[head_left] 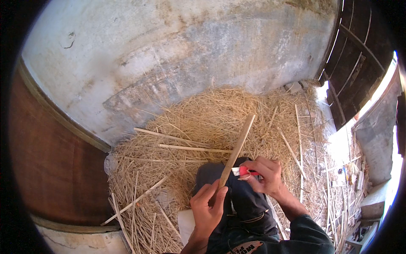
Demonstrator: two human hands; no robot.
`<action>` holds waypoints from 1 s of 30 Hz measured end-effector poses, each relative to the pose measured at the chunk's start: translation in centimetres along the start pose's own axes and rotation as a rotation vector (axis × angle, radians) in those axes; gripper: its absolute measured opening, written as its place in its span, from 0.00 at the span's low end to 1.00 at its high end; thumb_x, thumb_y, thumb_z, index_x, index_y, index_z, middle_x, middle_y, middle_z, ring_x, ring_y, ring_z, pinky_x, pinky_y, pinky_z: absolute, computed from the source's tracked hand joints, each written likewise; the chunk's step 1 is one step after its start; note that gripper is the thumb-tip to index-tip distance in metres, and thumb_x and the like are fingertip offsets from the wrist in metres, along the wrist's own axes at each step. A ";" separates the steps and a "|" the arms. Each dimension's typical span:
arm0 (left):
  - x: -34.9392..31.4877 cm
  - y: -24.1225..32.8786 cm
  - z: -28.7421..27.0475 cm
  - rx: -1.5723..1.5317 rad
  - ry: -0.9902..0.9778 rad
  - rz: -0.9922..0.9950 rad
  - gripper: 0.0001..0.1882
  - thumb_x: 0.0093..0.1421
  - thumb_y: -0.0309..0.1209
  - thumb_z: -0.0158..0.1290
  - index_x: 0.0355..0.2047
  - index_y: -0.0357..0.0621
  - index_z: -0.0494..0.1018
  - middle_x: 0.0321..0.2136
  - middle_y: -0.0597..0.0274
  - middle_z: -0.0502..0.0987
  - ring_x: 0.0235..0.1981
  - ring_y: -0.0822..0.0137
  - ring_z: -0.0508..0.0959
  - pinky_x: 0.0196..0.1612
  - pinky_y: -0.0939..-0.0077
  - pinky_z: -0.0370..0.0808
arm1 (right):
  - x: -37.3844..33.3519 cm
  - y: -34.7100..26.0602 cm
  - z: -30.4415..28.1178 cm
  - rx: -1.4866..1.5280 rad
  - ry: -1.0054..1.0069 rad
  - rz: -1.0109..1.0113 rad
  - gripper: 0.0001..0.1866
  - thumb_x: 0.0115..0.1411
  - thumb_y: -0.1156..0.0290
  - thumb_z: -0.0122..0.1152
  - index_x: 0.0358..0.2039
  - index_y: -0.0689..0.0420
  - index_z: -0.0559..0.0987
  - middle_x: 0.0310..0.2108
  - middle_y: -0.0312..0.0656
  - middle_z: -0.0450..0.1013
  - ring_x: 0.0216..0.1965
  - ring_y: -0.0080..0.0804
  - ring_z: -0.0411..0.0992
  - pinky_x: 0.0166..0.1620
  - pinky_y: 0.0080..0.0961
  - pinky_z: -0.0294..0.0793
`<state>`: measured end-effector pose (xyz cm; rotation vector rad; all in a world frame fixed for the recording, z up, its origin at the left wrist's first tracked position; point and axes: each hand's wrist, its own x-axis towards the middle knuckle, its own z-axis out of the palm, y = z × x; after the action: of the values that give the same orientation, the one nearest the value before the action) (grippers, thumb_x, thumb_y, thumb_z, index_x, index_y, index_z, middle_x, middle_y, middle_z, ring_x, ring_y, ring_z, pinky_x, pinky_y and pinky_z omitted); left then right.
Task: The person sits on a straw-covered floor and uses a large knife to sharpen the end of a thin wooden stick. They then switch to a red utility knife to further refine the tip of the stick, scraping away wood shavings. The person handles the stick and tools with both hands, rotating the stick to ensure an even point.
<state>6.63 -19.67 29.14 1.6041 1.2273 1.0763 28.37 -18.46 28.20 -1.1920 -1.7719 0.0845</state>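
My left hand [208,210] is closed around the lower end of a flat wooden strip [239,146], which slants up and away to the right above my knees. In my right hand [266,174], gripped by the fingers, is a small red-handled tool [244,171] with a pale, flat end. That end lies against or just beside the strip's right edge, a little above my left hand; whether they touch I cannot tell. Dark trousers [249,203] cover my bent legs below the strip.
Straw-like shavings [220,110] heap over the floor. Several thin wooden strips [194,148] lie across them. Behind rises a stained plaster wall [169,55]. A brown panel [59,156] stands at the left, and a dark plank door [359,55] at the far right.
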 end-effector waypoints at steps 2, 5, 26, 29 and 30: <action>0.0 0.2 0.3 -0.007 0.006 0.031 0.14 0.66 0.30 0.62 0.49 0.34 0.82 0.25 0.69 0.73 0.22 0.82 0.65 0.24 0.83 0.60 | 0.0 -0.4 0.6 0.019 -0.014 0.004 0.16 0.52 0.65 0.78 0.39 0.54 0.85 0.24 0.35 0.75 0.22 0.30 0.77 0.23 0.27 0.75; 0.0 0.3 0.7 0.006 0.023 0.068 0.15 0.65 0.30 0.63 0.49 0.33 0.81 0.25 0.68 0.74 0.21 0.81 0.66 0.23 0.82 0.60 | 0.1 -0.8 0.6 -0.003 -0.022 0.016 0.16 0.51 0.64 0.78 0.39 0.55 0.85 0.24 0.35 0.75 0.21 0.30 0.76 0.23 0.27 0.75; -0.4 0.3 0.2 0.047 0.007 0.053 0.14 0.66 0.29 0.61 0.49 0.34 0.82 0.24 0.66 0.75 0.20 0.80 0.66 0.22 0.80 0.60 | 1.1 0.1 0.1 -0.107 0.017 -0.128 0.17 0.49 0.59 0.79 0.36 0.52 0.86 0.20 0.31 0.71 0.18 0.27 0.73 0.21 0.27 0.71; -0.5 0.4 -0.1 0.058 0.002 0.064 0.14 0.66 0.30 0.61 0.48 0.34 0.82 0.24 0.66 0.74 0.20 0.80 0.66 0.22 0.80 0.59 | 1.4 0.0 -0.1 -0.142 0.000 -0.157 0.17 0.48 0.57 0.79 0.35 0.52 0.86 0.20 0.30 0.71 0.18 0.26 0.72 0.21 0.27 0.71; -0.6 0.4 -0.3 0.065 -0.003 0.059 0.14 0.66 0.30 0.61 0.48 0.35 0.82 0.24 0.66 0.74 0.20 0.80 0.66 0.22 0.79 0.59 | 1.5 0.1 -0.2 -0.158 0.003 -0.156 0.17 0.48 0.57 0.79 0.35 0.52 0.86 0.20 0.30 0.71 0.18 0.27 0.73 0.21 0.27 0.71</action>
<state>6.37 -20.25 29.54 1.7005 1.2313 1.0806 28.47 -17.34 29.25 -1.1589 -1.8903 -0.1510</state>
